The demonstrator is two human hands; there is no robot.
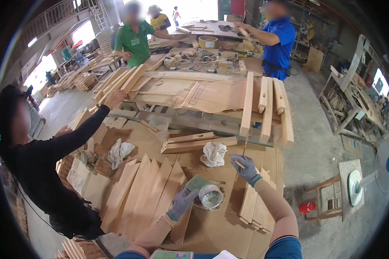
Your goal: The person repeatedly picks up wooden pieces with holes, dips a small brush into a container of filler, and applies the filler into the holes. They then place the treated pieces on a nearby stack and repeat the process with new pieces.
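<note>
My left hand (181, 204), in a grey glove, is beside an open round tub (211, 197) with pale contents. Its fingers are stretched toward the tub's rim, and I see nothing held in them. A flat green piece (197, 182) lies just behind the tub. My right hand (247, 168), also gloved, is raised with its fingers closed round a thin stick (245, 149) that points up and away; its far tip is hard to make out. Left of my left hand lie several pointed wooden boards (136, 194). More wooden slats (251, 205) lie below my right hand.
A crumpled white cloth (214, 154) and wooden bars (199, 144) lie beyond the tub on the cardboard-covered table (229, 216). Wooden rails (247, 105) overhang the bench ahead. A person in black (52, 159) reaches from the left. A fan (355, 187) stands right.
</note>
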